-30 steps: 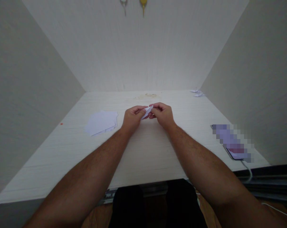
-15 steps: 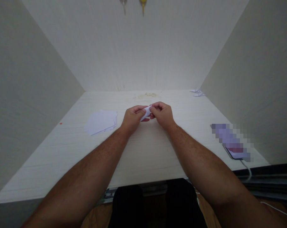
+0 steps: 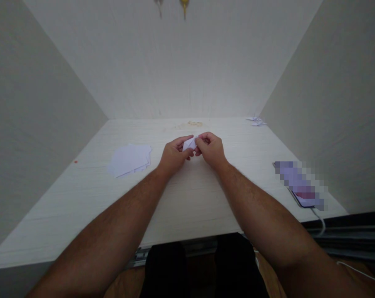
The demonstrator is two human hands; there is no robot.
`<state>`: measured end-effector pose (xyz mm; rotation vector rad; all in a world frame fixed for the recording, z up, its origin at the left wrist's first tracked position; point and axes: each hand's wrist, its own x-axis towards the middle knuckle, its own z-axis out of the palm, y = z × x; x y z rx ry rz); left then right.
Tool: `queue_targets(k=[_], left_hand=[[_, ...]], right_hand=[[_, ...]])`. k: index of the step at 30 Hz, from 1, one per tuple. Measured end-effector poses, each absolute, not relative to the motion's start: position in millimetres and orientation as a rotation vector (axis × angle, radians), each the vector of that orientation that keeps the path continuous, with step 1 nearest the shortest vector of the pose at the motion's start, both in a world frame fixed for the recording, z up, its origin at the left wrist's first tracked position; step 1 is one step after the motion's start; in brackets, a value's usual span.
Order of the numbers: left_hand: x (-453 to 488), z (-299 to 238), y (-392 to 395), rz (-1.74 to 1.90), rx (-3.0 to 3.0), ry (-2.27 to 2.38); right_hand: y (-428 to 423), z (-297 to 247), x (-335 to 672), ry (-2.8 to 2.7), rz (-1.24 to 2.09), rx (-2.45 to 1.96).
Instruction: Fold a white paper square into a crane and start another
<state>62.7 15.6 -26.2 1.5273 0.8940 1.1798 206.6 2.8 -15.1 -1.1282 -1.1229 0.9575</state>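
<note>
Both my hands meet over the middle of the white desk [image 3: 190, 198]. Between them is a small folded piece of white paper [image 3: 189, 143]. My left hand [image 3: 174, 155] pinches its left side with thumb and fingers. My right hand [image 3: 211, 149] is curled closed on its right side, fingertips pressed to the paper. Most of the paper is hidden by the fingers.
A loose stack of white paper sheets [image 3: 129, 159] lies to the left of my hands. A phone [image 3: 302, 186] with a white cable lies near the right front edge. Small folded paper figures [image 3: 255, 121] sit at the far right corner. Walls close in on three sides.
The paper has been worked further between the fingertips and looks more tucked in. Both hands stay in the same place; the view has shifted slightly.
</note>
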Motion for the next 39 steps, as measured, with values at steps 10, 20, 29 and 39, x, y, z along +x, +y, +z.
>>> queue_targets(k=[10, 20, 29, 39], left_hand=[[60.9, -23.8, 14.5, 1.198, 1.530, 0.949], [59.7, -25.4, 17.3, 1.242, 1.489, 0.942], [61.7, -26.1, 17.9, 1.251, 1.457, 0.910], [63.6, -23.1, 14.9, 1.261, 1.435, 0.919]], right_hand=[[-0.5, -13.4, 209.2, -1.299, 0.958, -1.136], [-0.6, -13.3, 210.9, -1.322, 1.012, -1.156], [-2.5, -14.9, 210.6, -1.358, 0.883, -1.226], [-2.4, -18.2, 208.4, -1.323, 0.801, -1.211]])
